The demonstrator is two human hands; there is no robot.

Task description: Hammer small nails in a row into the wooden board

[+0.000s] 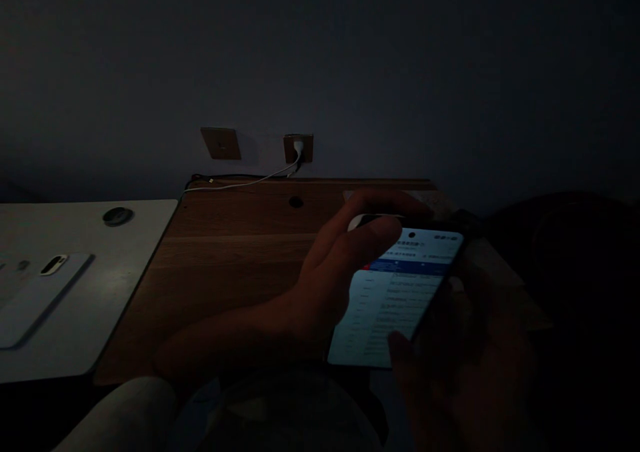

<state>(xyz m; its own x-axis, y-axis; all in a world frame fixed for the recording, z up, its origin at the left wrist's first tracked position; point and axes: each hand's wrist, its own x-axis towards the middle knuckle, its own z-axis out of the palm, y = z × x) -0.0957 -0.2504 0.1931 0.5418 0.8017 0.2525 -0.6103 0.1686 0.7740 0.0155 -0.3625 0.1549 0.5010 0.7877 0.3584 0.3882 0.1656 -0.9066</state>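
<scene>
A smartphone (400,305) with a lit screen of small text and a blue band is held up in front of me, tilted. My left hand (330,272) grips its upper left, with the thumb across the top corner of the screen and the fingers bent over behind the top edge. A small pale patch shows by that thumb; I cannot make out what it is. Deep in shadow, my right hand (465,372) wraps round the lower right side of the phone, its thumb over the bottom of the screen. Darkness hides most of its fingers.
Below lies a wooden desk (240,259) with a round cable hole. A white tabletop (135,272) adjoins it on the left, bearing a pale phone-shaped object (50,299) and a round dark object (117,217). Cables run to a wall socket (299,148).
</scene>
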